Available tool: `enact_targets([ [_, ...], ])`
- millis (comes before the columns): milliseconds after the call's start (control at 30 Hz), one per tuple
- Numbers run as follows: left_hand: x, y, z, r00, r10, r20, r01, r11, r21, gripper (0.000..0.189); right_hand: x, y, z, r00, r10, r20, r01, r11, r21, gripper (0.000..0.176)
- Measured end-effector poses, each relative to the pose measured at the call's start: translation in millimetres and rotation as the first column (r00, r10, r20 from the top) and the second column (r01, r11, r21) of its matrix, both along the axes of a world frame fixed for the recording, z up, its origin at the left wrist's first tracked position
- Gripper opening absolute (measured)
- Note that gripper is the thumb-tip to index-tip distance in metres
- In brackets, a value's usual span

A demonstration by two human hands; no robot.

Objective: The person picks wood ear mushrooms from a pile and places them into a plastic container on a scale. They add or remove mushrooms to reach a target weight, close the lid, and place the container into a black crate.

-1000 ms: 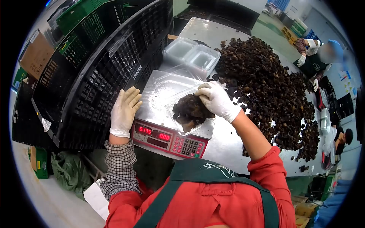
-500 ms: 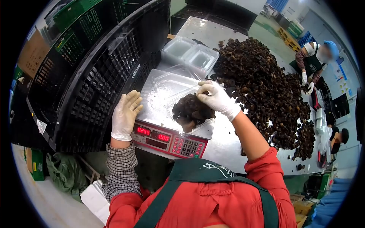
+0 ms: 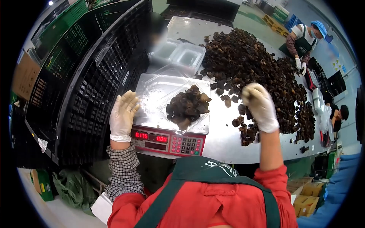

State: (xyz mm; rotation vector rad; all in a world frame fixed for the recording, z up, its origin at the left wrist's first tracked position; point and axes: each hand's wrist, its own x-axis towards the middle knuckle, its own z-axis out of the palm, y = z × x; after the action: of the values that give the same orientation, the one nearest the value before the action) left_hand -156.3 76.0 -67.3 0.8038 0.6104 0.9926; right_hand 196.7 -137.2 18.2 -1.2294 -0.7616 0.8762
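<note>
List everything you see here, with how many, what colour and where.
Scale: one, red and silver, front of table
Clear tray: one, on scale
Dark brown pieces: many, in tray
Heap of similar pieces: one, dark brown, table's right side
Clear container stacks: two, behind scale
Table: one, silver, centre
Black crates: several, left
Green crates: several, far left
Cardboard boxes: several, brown, left and lower right
Pallet: one, yellow, floor, upper right
Crumpled bag: one, green, lower left
Other people: at least two, right
Left hand: one, white glove, left of scale
Right hand: one, white glove, by heap, blurred
</note>
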Motion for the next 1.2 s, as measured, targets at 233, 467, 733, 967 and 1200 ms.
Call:
enact_targets([
  [233,-4.8,0.8,4.3,1.000,0.006,0.013,-0.005,1.000,-0.021,0.049,86.2,-285.6,-79.4,0.854,-0.517,0.057,0.517,0.835,-0.188,0.013],
  [467,6.1,4.5,14.5,0.997,-0.022,-0.079,0.026,0.999,0.041,0.049,141.4,-510.3,-241.0,0.114,0.255,0.960,0.962,0.214,-0.171,0.029],
  [733,0.2,-5.6,13.7,0.995,-0.060,-0.077,0.061,0.998,0.008,0.056,109.8,-293.3,-172.8,0.495,-0.320,0.808,0.807,0.514,-0.291,0.013],
  [967,-9.9,-5.4,8.5,0.995,-0.096,-0.028,0.094,0.994,-0.054,0.052,-0.4,-53.1,-73.9,0.653,-0.196,0.732,0.409,0.904,-0.123,0.013],
  [1200,-4.9,-6.2,3.5,0.994,-0.096,-0.056,0.095,0.995,-0.020,0.055,-39.8,61.9,-63.3,0.179,-0.008,0.984,-0.036,0.999,0.015,0.028],
])
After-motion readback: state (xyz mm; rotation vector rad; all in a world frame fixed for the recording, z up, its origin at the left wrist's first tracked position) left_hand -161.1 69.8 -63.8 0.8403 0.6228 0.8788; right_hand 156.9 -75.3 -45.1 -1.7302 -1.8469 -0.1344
